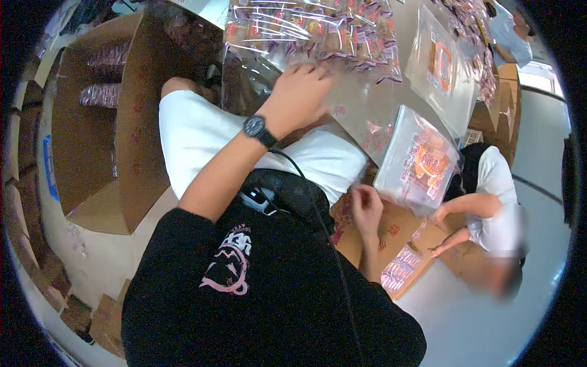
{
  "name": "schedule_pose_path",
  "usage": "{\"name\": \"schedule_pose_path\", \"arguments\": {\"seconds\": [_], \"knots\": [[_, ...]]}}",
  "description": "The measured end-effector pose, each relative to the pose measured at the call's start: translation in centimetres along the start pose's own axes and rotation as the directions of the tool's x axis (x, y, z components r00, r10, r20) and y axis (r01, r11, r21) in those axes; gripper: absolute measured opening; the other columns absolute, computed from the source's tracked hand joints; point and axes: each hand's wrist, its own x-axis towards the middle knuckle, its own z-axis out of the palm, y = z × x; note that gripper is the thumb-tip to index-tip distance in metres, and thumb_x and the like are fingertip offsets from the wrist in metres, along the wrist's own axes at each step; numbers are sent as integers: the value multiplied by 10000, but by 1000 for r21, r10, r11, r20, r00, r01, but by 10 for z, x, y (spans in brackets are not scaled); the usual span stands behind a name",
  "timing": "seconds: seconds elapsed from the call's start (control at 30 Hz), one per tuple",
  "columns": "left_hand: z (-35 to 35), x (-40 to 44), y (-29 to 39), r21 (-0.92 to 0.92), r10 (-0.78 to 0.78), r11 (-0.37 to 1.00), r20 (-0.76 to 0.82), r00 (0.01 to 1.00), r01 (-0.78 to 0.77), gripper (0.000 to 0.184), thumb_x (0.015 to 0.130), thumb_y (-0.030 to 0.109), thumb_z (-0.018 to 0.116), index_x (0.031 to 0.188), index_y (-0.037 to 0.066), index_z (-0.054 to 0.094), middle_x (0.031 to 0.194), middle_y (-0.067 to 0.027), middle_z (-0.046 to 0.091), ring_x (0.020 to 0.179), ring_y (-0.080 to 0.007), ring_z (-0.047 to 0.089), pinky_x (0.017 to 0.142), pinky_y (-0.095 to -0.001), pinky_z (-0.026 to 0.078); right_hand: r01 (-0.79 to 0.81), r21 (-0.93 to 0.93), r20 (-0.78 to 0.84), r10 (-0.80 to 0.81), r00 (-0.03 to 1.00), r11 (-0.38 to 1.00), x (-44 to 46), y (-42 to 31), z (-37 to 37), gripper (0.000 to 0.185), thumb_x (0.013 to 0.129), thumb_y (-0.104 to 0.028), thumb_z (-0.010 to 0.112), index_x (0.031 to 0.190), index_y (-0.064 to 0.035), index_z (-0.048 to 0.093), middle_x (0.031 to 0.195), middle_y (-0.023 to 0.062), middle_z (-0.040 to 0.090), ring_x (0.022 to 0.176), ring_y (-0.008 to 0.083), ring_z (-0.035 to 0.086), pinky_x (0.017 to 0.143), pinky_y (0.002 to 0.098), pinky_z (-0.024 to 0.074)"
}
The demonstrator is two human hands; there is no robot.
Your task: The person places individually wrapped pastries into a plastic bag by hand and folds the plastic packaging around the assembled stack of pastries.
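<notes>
My left hand (302,95), with a black watch (258,129) on its wrist, reaches over the table edge. Its fingers are stretched out and slightly blurred, beside a large clear plastic bag (241,70). Rows of small wrapped snack packs (306,27) lie just beyond those fingers, under shiny clear film. Lower down, my right hand (368,208) is raised with its fingers curled in. Whether anything small is between them is hidden. Closest to it is a stack of clear printed bags (419,160) with an orange design, at the table's corner.
More printed bags (441,61) and loose packs lie farther along the table (373,113). An open cardboard box (137,122) with packs inside stands at left. At right, another person (489,202) reaches toward a carton (400,269) holding packs.
</notes>
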Motion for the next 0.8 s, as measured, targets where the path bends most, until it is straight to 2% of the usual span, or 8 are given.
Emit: {"name": "schedule_pose_path", "arguments": {"seconds": [0.17, 0.2, 0.27, 0.4, 0.5, 0.57, 0.73, 0.8], "knots": [[-24, -35, -17, 20, -115, 992, -226, 967, 123, 562, 861, 272, 767, 1352, 50, 610, 1283, -151, 650, 1191, -357, 604, 1003, -449, 504, 421, 138, 354, -442, 825, 897, 69, -91, 96, 218, 908, 62, 624, 1115, 3, 653, 1183, 199, 666, 1104, 389, 659, 956, 438, 544], [-33, -39, -17, 6, -181, 983, -182, 966, 185, 539, 876, 254, 758, 1347, 36, 615, 1253, -152, 657, 1180, -358, 603, 999, -448, 500, 653, 102, 371, -638, 675, 751, 91, -87, 124, 270, 917, 19, 607, 1182, -12, 651, 1198, 197, 667, 1137, 428, 643, 997, 468, 530], [-38, -46, -23, 16, -171, 984, -181, 968, 177, 525, 885, 241, 751, 1345, 28, 615, 1250, -151, 659, 1182, -358, 602, 1000, -446, 498, 785, -251, 336, -710, 619, 566, 106, -77, 176, 297, 926, -31, 592, 1218, -24, 644, 1220, 196, 676, 1116, 417, 660, 971, 491, 540], [-47, -64, -16, -128, -149, 985, -288, 946, 116, 412, 896, 213, 745, 1263, 40, 675, 1237, -138, 684, 1156, -335, 627, 996, -435, 494, 229, -346, 508, -23, 861, 910, 151, -104, 178, 264, 993, -189, 605, 1234, -88, 644, 1221, 198, 674, 1163, 418, 623, 947, 522, 523], [-53, -82, -9, -245, -206, 962, -351, 913, 123, 283, 879, 139, 764, 1145, 50, 724, 1216, -135, 706, 1107, -318, 655, 951, -420, 512, 278, -279, 609, -54, 791, 919, 144, -107, 156, 241, 1001, -159, 585, 1217, -65, 634, 1160, 212, 689, 1092, 424, 647, 928, 518, 530], [-51, -94, -15, -318, -267, 937, -377, 887, 147, 265, 868, 100, 771, 1125, 54, 726, 1200, -138, 708, 1088, -317, 661, 919, -410, 525, 619, 4, 550, -519, 654, 785, 121, -79, 144, 236, 978, -101, 581, 1194, -39, 651, 1131, 235, 690, 1058, 435, 656, 914, 514, 533], [-67, -101, -26, -309, -519, 853, -582, 626, 420, 483, 888, 155, 814, 1297, -10, 617, 1177, -141, 706, 951, -237, 687, 811, -367, 549, 424, 294, 608, -510, 608, 856, 97, -147, 65, 288, 831, 1, 679, 1115, -31, 708, 1161, 209, 684, 1096, 387, 649, 959, 474, 527], [-64, -100, -32, -459, -646, 755, -395, 654, 468, 533, 906, 172, 804, 1347, -27, 580, 1147, -145, 712, 914, -214, 694, 749, -344, 556, 759, 5, 341, -715, 610, 651, 133, -160, 64, 302, 844, -50, 729, 1146, -45, 707, 1149, 176, 698, 1066, 379, 659, 952, 482, 529]]}}
